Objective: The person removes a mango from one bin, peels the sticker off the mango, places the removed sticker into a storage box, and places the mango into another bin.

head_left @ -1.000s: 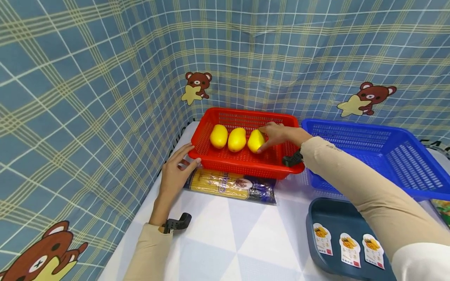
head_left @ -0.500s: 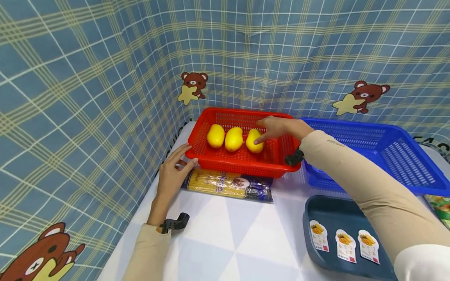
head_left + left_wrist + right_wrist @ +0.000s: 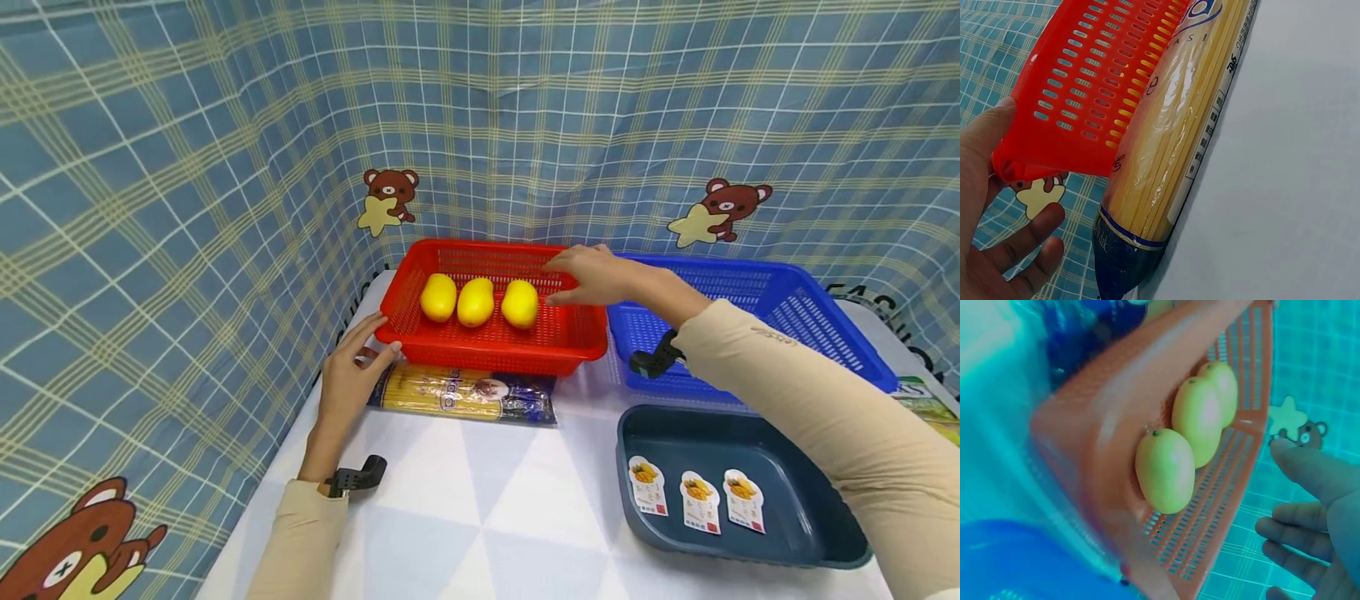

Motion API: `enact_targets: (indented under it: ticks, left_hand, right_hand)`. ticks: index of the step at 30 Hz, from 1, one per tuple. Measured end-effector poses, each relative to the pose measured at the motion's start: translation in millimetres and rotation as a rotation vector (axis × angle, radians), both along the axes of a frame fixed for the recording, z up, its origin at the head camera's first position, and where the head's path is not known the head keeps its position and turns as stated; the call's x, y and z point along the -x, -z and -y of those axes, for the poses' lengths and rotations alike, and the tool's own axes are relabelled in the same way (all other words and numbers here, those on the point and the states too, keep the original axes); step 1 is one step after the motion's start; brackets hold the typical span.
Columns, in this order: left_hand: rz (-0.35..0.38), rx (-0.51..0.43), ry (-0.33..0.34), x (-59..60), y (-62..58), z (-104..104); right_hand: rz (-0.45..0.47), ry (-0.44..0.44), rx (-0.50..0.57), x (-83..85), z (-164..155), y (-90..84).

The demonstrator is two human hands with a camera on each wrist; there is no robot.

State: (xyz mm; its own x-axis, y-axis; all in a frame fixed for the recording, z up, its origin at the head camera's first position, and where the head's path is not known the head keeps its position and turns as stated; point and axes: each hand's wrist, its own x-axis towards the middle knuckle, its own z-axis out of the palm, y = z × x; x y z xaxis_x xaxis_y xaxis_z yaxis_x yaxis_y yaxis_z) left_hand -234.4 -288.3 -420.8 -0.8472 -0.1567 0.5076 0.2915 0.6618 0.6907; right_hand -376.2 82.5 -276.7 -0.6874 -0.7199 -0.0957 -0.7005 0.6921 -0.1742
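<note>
Three yellow mangoes (image 3: pixel 476 302) lie in a row in a red plastic basket (image 3: pixel 480 354). My left hand (image 3: pixel 351 375) holds the basket's front left corner, thumb on the near wall; in the left wrist view its other fingers spread below the corner. Over the basket's right end hovers my right hand (image 3: pixel 600 277), fingers loosely extended and holding nothing. It is apart from the rightmost mango (image 3: pixel 1165 470), as the right wrist view shows. A pack of spaghetti (image 3: pixel 465 393) lies along the basket's front.
A blue basket (image 3: pixel 757 287) stands right of the red one, partly behind my right forearm. In front of it sits a dark teal tray (image 3: pixel 637 521) with three mango-picture cards (image 3: pixel 701 502). A colourful packet (image 3: pixel 926 404) lies at the far right. Checked cloth (image 3: pixel 480 125) hangs behind.
My right hand has let go of the rightmost mango and drawn away to the right, its fingers spreading. The left hand stays at the basket corner. The head view has shifted slightly right.
</note>
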Motion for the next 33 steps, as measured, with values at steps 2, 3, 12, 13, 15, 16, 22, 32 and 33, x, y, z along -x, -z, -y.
enact_targets:
  ticks: [2,3,12,13,15,16,22,32,33]
  left_hand:
    - [0.011,0.005,-0.005,3.0,1.0,3]
    - [0.014,0.011,-0.01,4.4,1.1,4]
    - [0.013,0.018,-0.03,9.9,1.2,18]
    - [0.011,0.018,-0.032,10.6,1.3,19]
    - [0.003,0.016,-0.035,12.1,1.8,22]
    - [0.0,0.016,-0.036,12.9,1.9,24]
    - [0.008,0.022,-0.031,14.1,2.2,32]
    - [0.045,0.027,-0.056,14.7,3.6,43]
    - [0.048,0.03,-0.058,14.0,3.6,44]
  right_hand:
    - [-0.016,0.017,0.032,-8.6,-8,-0.4]
    - [-0.025,0.027,0.047,-12.7,-12,-0.4]
    - [-0.12,0.05,0.166,-52.9,-48,0.3]
    - [-0.133,0.048,0.172,-57.1,-52,0.7]
    - [-0.148,0.048,0.185,-65.3,-58,1.4]
    - [-0.153,0.049,0.189,-69.3,-60,1.8]
    - [-0.163,0.075,0.209,-91.8,-75,9.5]
    - [-0.176,0.074,0.251,-116.0,-95,23.0]
    - [-0.178,0.07,0.26,-117.6,-96,24.4]
